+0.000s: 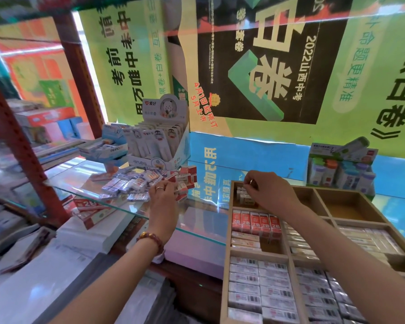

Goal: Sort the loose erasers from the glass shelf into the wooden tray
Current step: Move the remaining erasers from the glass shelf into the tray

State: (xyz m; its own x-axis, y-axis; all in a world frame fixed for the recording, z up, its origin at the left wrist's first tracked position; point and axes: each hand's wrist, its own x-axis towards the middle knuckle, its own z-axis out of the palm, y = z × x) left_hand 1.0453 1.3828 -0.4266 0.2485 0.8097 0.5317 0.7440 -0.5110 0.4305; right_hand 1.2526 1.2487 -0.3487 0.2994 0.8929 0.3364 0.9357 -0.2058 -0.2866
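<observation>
The loose erasers (pixel 136 183) lie in a heap on the glass shelf (pixel 197 209), at about 9 o'clock from the wooden tray (pixel 346 208), which fills the view's 4 o'clock corner. The left grip (pixel 163 195) reaches into the heap's 3 o'clock edge, narrow, with fingertips curled against a red-sleeved eraser (pixel 172 178); I cannot tell whether it is actually held. A beaded bracelet (pixel 150 238) circles that wrist.

The right grip (pixel 264 190) hangs over the tray's 11 o'clock compartment, fingers bunched tight and pinching the top of a small stack of white erasers (pixel 243 195) standing there. Just toward 6 o'clock of it, a row of red 2B erasers (pixel 255 222) stands upright in the next compartment, and farther toward 6 o'clock white barcode erasers (pixel 257 284) lie packed flat.

A display box (pixel 159 141) sits at the heap's 12 o'clock, and capped bottles (pixel 339 170) stand at the tray's 1 o'clock.
</observation>
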